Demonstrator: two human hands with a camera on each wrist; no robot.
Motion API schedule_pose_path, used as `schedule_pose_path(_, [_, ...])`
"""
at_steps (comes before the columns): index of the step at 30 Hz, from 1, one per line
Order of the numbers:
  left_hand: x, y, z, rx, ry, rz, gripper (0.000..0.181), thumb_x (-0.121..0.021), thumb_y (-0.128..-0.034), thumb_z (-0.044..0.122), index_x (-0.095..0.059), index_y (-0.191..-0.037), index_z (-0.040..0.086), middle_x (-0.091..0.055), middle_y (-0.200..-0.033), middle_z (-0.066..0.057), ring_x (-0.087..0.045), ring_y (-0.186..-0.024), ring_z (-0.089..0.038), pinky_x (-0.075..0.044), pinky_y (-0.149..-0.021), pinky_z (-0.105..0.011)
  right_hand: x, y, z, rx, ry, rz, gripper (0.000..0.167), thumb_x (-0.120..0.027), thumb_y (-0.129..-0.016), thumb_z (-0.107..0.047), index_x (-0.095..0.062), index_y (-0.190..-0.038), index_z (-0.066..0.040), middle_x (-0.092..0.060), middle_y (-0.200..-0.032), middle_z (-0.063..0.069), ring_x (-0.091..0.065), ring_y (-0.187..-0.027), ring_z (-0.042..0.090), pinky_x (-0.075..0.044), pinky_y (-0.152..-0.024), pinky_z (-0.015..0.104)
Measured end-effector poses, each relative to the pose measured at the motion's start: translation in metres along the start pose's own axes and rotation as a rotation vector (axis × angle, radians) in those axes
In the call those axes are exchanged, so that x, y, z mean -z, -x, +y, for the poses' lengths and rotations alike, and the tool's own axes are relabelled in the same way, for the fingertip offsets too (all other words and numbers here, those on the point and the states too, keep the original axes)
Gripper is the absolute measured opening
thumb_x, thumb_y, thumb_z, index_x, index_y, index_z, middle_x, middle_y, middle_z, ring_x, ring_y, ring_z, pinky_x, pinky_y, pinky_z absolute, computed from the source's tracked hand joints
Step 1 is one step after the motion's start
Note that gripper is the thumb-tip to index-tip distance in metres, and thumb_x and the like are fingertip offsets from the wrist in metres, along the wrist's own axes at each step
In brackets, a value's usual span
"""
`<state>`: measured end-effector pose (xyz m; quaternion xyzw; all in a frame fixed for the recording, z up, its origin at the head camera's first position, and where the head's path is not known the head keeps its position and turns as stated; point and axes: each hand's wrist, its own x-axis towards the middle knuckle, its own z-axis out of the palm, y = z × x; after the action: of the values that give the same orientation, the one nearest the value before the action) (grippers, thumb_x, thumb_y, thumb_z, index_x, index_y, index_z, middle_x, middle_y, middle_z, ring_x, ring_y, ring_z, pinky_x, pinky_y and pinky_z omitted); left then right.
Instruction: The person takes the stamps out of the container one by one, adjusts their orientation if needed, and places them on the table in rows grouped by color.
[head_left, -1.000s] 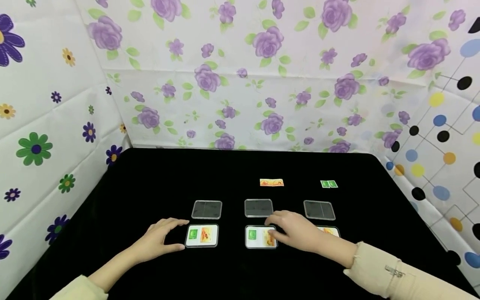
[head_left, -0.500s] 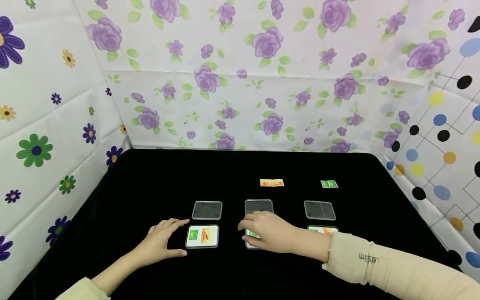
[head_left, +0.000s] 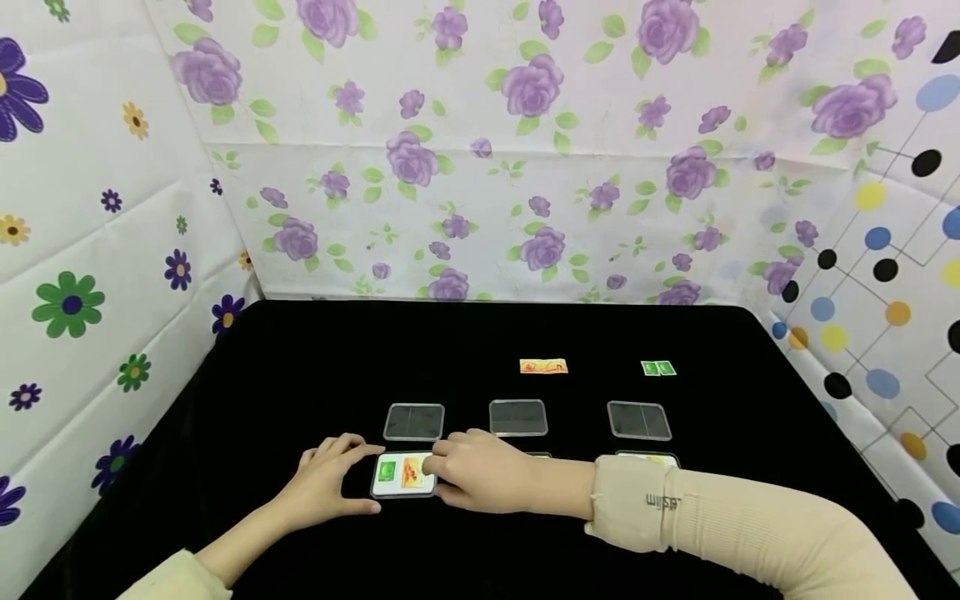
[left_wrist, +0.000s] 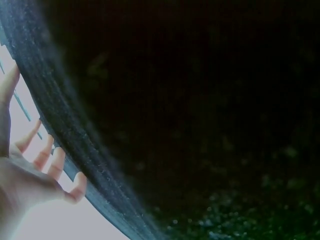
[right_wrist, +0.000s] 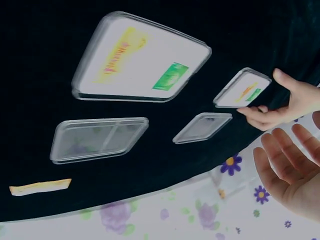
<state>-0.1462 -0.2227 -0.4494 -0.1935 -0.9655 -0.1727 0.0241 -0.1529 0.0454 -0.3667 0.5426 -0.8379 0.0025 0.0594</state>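
A clear flat case point(head_left: 378, 492) holds a white card with a green stamp point(head_left: 386, 472) and an orange stamp point(head_left: 412, 472). My left hand point(head_left: 318, 487) is at its left side, thumb and forefinger spread near the two left corners. My right hand point(head_left: 483, 473) is at the same case's right edge, fingers slightly bent; in the right wrist view no case lies between its fingers. The middle stamp case point(right_wrist: 145, 60) shows fully in the right wrist view, but in the head view my right hand mostly hides it. The right stamp case point(head_left: 648, 457) is partly behind my forearm.
Behind the stamp cases lie a left clear lid point(head_left: 414, 422), a middle clear lid point(head_left: 518, 417) and a right clear lid point(head_left: 639, 420). Farther back are an orange stamp pair point(head_left: 543, 366) and a green stamp pair point(head_left: 658, 368). Black cloth covers the table point(head_left: 337, 350); patterned sheets surround it.
My right hand has moved left, from the middle stamp case across to the left one's right edge. The left hand has shifted slightly right, closer to the left case.
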Motion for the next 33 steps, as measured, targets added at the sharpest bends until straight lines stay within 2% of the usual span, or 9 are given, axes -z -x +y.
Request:
schedule_pose_path(6, [-0.001, -0.002, 0.0, -0.014, 0.014, 0.017, 0.066, -0.082, -0.0644, 0.044, -0.06, -0.12, 0.017, -0.056, -0.118, -0.005, -0.05, -0.106, -0.029, -0.037, -0.085, -0.06, -0.004, -0.017, -0.008, 0.005, 0.001, -0.003, 0.021, -0.059, -0.092, -0.029, -0.064, -0.109, -0.018, -0.066, -0.095, -0.009, -0.062, -0.082, 0.003, -0.048, -0.074, 0.018])
schedule_pose_path(11, [0.0, -0.002, 0.001, -0.012, 0.008, -0.001, 0.062, -0.081, -0.0668, 0.043, -0.059, -0.12, 0.018, -0.055, -0.119, -0.004, -0.05, -0.107, -0.029, -0.038, -0.084, -0.06, -0.015, -0.026, -0.011, 0.014, -0.012, 0.011, 0.02, -0.06, -0.092, -0.028, -0.066, -0.108, -0.017, -0.067, -0.097, -0.008, -0.063, -0.085, 0.003, -0.05, -0.079, 0.017])
schedule_pose_path(15, [0.0, -0.001, 0.001, -0.009, 0.007, -0.002, 0.063, -0.08, -0.0676, 0.044, -0.058, -0.121, 0.018, -0.055, -0.12, -0.005, -0.049, -0.109, -0.03, -0.037, -0.085, -0.061, -0.023, -0.033, -0.011, 0.01, -0.023, 0.017, 0.021, -0.061, -0.091, -0.027, -0.066, -0.109, -0.017, -0.067, -0.098, -0.007, -0.063, -0.085, 0.002, -0.05, -0.077, 0.016])
schedule_pose_path(21, [0.0, -0.001, 0.002, -0.015, -0.019, -0.006, 0.065, -0.078, -0.0685, 0.046, -0.058, -0.123, 0.017, -0.054, -0.122, -0.007, -0.05, -0.109, -0.032, -0.039, -0.084, -0.062, -0.034, -0.039, -0.009, -0.067, -0.083, 0.03, 0.02, -0.063, -0.09, -0.022, -0.067, -0.108, -0.016, -0.068, -0.098, -0.005, -0.063, -0.086, 0.004, -0.049, -0.075, 0.016])
schedule_pose_path(27, [0.002, -0.002, 0.003, -0.015, -0.022, -0.006, 0.064, -0.079, -0.0675, 0.045, -0.059, -0.121, 0.017, -0.055, -0.122, -0.009, -0.05, -0.109, -0.032, -0.039, -0.083, -0.062, -0.043, -0.052, -0.003, -0.145, -0.162, 0.047, 0.021, -0.064, -0.09, -0.019, -0.066, -0.109, -0.012, -0.069, -0.099, -0.003, -0.062, -0.082, 0.002, -0.046, -0.073, 0.01])
schedule_pose_path(33, [0.001, -0.001, 0.001, -0.025, -0.013, 0.016, 0.064, -0.081, -0.0659, 0.043, -0.059, -0.12, 0.016, -0.055, -0.121, -0.01, -0.05, -0.107, -0.033, -0.038, -0.081, -0.062, -0.051, -0.064, -0.006, -0.205, -0.145, 0.052, 0.023, -0.065, -0.088, -0.02, -0.067, -0.11, -0.013, -0.069, -0.103, -0.002, -0.064, -0.091, 0.007, -0.05, -0.083, 0.023])
